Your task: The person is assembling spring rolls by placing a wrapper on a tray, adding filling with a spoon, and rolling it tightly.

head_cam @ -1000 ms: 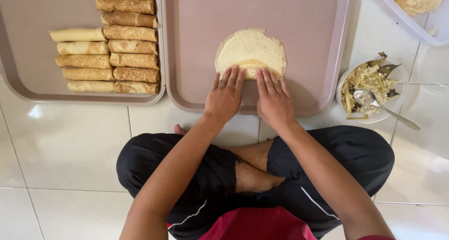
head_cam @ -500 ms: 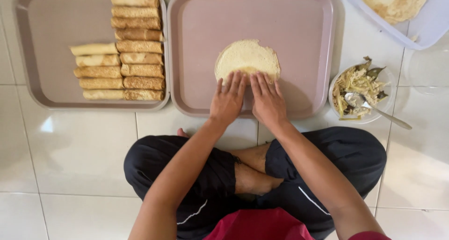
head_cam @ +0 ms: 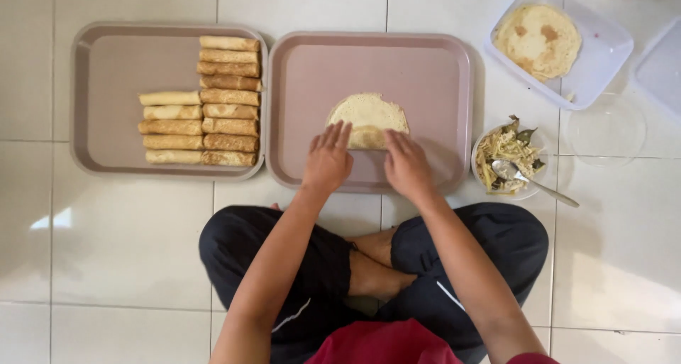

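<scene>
On the tiled floor (head_cam: 128, 243), the left tray (head_cam: 106, 66) holds two columns of browned rolled crepes (head_cam: 202, 101). A white plastic container (head_cam: 603, 59) holds a flat round crepe (head_cam: 537, 40), and a small bowl (head_cam: 482, 176) holds shredded vegetable filling (head_cam: 505, 147) with a metal spoon (head_cam: 532, 181). The middle tray (head_cam: 397, 59) carries one pale crepe (head_cam: 367, 112), its near edge folded over. The left hand (head_cam: 328, 160) and right hand (head_cam: 406, 164) lie flat, fingers spread, fingertips touching that folded edge, gripping nothing.

crepe's (head_cam: 367, 110) near edge hidden under fingertips (head_cam: 339, 134); clear lid (head_cam: 661, 64) cut by right edge; bowl's (head_cam: 479, 150) filling indistinct
</scene>
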